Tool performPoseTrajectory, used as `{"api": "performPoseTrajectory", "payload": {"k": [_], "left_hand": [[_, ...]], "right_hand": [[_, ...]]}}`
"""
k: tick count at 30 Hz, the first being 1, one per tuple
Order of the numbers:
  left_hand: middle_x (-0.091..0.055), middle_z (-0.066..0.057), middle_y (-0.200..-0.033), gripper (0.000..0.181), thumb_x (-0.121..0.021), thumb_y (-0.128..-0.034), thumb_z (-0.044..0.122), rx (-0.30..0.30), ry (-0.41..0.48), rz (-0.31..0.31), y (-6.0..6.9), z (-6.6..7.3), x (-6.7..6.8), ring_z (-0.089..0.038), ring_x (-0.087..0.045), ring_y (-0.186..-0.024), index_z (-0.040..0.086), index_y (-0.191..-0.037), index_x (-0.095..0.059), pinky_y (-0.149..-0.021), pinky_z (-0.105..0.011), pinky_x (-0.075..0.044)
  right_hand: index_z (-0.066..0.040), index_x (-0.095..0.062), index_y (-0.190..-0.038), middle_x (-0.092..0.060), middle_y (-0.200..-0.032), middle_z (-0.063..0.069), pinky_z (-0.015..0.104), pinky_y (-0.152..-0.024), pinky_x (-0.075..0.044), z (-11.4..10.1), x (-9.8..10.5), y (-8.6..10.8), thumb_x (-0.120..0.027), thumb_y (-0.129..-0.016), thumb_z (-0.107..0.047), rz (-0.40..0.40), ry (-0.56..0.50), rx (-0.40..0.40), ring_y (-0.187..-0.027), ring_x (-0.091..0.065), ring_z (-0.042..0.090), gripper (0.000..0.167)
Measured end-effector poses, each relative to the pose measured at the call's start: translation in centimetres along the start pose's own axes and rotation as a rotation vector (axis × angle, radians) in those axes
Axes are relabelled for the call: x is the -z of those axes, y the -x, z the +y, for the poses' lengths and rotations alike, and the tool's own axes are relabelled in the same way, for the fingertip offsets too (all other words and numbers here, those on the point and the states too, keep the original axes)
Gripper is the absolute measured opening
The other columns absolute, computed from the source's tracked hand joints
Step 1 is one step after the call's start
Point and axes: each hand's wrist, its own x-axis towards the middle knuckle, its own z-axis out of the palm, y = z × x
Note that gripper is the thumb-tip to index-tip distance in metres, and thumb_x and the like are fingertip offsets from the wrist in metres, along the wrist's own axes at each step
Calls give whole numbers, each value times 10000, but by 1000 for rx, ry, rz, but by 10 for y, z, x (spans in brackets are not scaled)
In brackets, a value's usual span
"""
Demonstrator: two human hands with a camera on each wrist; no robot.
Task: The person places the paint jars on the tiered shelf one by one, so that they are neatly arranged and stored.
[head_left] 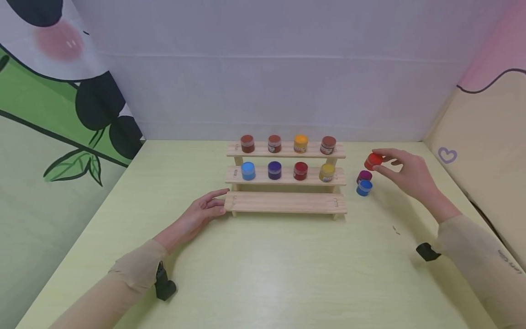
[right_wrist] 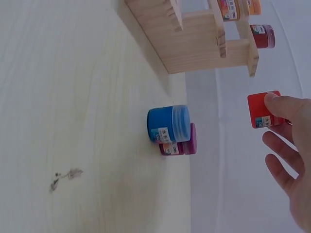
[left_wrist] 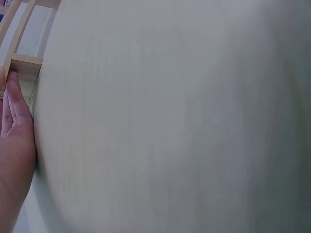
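A three-tier wooden stand [head_left: 283, 202] stands at the back middle of the table. My left hand [head_left: 197, 215] holds the left end of its lowest tier, thumb in front and fingers farther back; the left wrist view shows the hand [left_wrist: 17, 145] against the stand's wood [left_wrist: 26, 60]. My right hand [head_left: 408, 173] pinches a red paint jar [head_left: 373, 161] between thumb and fingers, raised above the table right of the stand. Below it a blue paint jar [head_left: 364, 188] and a purple paint jar [head_left: 364, 176] stand close together on the table.
Paint jars line the upper two tiers, among them a light blue jar [head_left: 248, 171], a dark purple jar [head_left: 275, 170] and an orange jar [head_left: 301, 143]. The lowest tier bears no jars. A pale cloth wall [head_left: 283, 91] rises behind the table [head_left: 263, 274].
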Motion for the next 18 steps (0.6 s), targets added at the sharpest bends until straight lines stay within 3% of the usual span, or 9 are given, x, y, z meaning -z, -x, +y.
{"api": "performPoseTrajectory", "payload": {"k": [3, 7, 9, 11, 15, 18], "left_hand": [[-636, 24, -1265, 668, -658, -953, 226, -2, 1, 0, 0, 0, 0, -59, -613, -1146, 206, -1539, -339, -959, -189, -477], [-633, 17, -1275, 669, -659, -952, 224, -6, 4, -2, 0, 0, 0, -56, -612, -1147, 206, -1539, -340, -960, -188, -477], [-631, 15, -1278, 668, -656, -954, 223, -9, 4, -4, 0, -1, 0, -55, -612, -1147, 204, -1541, -337, -960, -187, -476], [-633, 14, -1278, 666, -653, -956, 216, -13, 8, -6, 0, -1, 0, -53, -613, -1147, 201, -1541, -336, -961, -186, -476], [-635, 10, -1280, 663, -649, -958, 209, -19, 11, -9, -1, -1, 1, -54, -613, -1151, 198, -1542, -334, -964, -183, -475], [-634, 3, -1287, 662, -651, -957, 211, -21, 12, -9, -2, -2, 1, -56, -612, -1154, 202, -1540, -338, -965, -182, -475]], "right_hand": [[-146, -628, -1327, -707, -1162, 147, 15, -764, -333, -14, 0, -2, -740, -896, -235, 27, -28, -11, -1009, -622, 220, 454], [-159, -640, -1317, -718, -1157, 116, -4, -771, -353, -32, -2, -6, -752, -884, -209, 100, -65, 28, -945, -546, -69, 450], [-168, -642, -1317, -719, -1159, 102, -4, -779, -364, -40, -4, -8, -758, -877, -183, 133, -86, 55, -925, -506, -132, 455], [-170, -644, -1316, -719, -1162, 95, 2, -789, -374, -48, -5, -10, -761, -872, -159, 159, -106, 82, -937, -543, -87, 459], [-164, -641, -1318, -710, -1195, 92, 18, -801, -382, -65, -9, -12, -757, -873, -142, 181, -126, 116, -984, -605, 132, 461], [-152, -645, -1311, -708, -1207, 85, 42, -807, -403, -78, -12, -14, -765, -864, -129, 187, -146, 147, -992, -615, 173, 464]]}}
